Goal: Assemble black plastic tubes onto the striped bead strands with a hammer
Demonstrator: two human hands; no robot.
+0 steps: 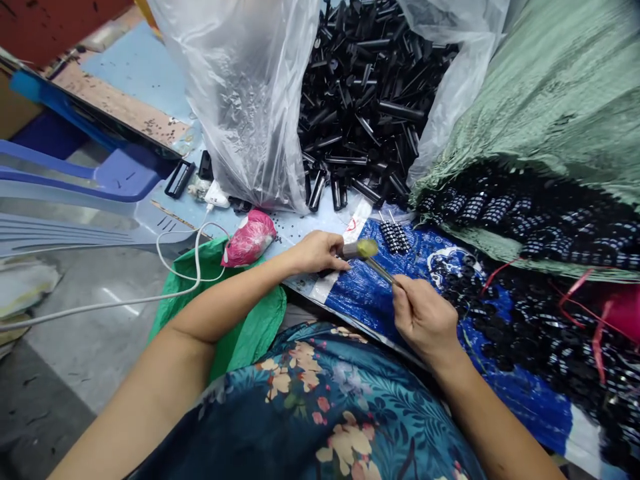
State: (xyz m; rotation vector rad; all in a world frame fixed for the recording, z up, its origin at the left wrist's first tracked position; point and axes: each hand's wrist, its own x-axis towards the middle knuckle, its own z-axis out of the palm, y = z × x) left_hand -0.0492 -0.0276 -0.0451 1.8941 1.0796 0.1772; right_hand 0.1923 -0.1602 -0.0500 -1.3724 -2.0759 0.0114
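My right hand (425, 315) is wrapped round the metal handle of a hammer (367, 249) with a worn yellow face on its head. The hammer head is right beside the fingertips of my left hand (320, 253). My left hand is closed low over the table edge, and a small dark thing shows under its fingers, too hidden to name. Just beyond the hammer, two ridged black rollers (395, 237) with thin metal pins lie side by side on a blue printed sheet (360, 293).
Behind stands a clear plastic bag (240, 100) beside a heap of black tubes (365, 100). At right a green woven sack (540, 113) spills ridged black rollers (500, 200). A pink wrapped bundle (250, 238), a white cable (197, 260) and a blue plastic chair (125, 175) are left.
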